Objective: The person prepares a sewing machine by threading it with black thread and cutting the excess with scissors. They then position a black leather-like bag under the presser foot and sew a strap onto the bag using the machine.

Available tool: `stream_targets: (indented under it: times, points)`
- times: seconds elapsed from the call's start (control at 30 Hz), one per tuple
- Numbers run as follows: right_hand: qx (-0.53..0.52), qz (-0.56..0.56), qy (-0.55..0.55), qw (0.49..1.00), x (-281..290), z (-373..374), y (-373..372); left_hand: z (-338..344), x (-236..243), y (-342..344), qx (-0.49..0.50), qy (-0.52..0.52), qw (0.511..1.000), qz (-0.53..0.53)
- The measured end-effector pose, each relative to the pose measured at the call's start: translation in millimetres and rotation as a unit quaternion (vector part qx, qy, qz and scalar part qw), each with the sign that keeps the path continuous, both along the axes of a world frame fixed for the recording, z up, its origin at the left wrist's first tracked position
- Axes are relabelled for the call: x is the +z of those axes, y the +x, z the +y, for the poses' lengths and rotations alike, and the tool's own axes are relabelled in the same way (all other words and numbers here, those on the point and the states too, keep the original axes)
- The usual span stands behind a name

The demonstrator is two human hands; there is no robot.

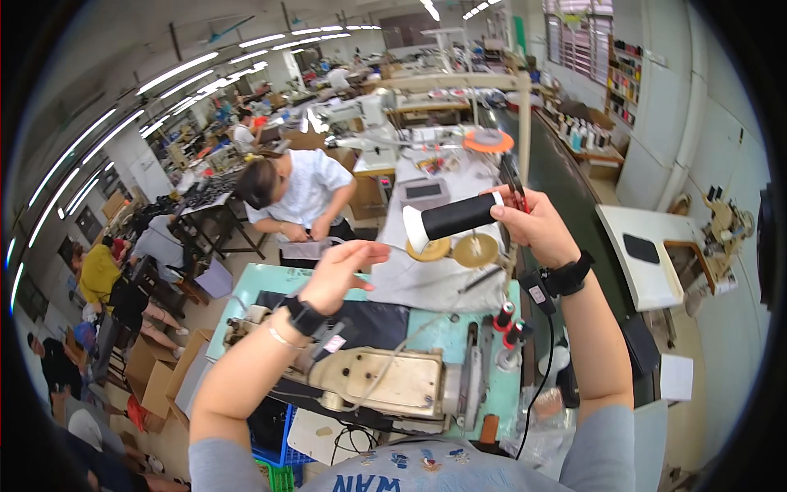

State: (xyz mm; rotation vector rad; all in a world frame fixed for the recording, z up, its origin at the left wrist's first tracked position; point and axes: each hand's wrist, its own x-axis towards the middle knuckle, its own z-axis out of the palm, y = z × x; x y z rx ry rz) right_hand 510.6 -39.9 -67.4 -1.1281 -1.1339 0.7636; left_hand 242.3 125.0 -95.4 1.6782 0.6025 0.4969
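Note:
My right hand (541, 230) is raised above the sewing table and closed round one end of a large spool of black thread (461, 215). The spool lies nearly level, its flared white base pointing left. A slim dark tool with red on it (516, 187) shows behind my right fingers; I cannot tell whether they grip it too. My left hand (338, 275) hangs in the air left of the spool, fingers stretched out, holding nothing. Below both hands is a cream sewing machine (377, 377) on a light green table (270, 283), with dark fabric (373, 324) behind it.
Two round golden discs (476, 251) are beyond the spool on a grey cloth. Small red-and-black thread spools (504, 316) stand on the table's right. A co-worker in a white shirt (307, 184) bends over work ahead left. Cardboard boxes (156, 373) sit on the floor at left.

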Motion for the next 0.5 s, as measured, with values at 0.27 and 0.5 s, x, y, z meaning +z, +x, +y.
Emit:
stream_targets:
  times: [0.27, 0.5]
  points:
    - [0.078, 0.146, 0.028, 0.986, -8, 67, -12, 28, -6, -7, -0.159, -0.202, 0.962, -0.096]
    - [0.002, 0.093, -0.112, 0.989, -53, 106, 48, 34, -5, -34, -0.096, 0.081, 0.989, 0.076]
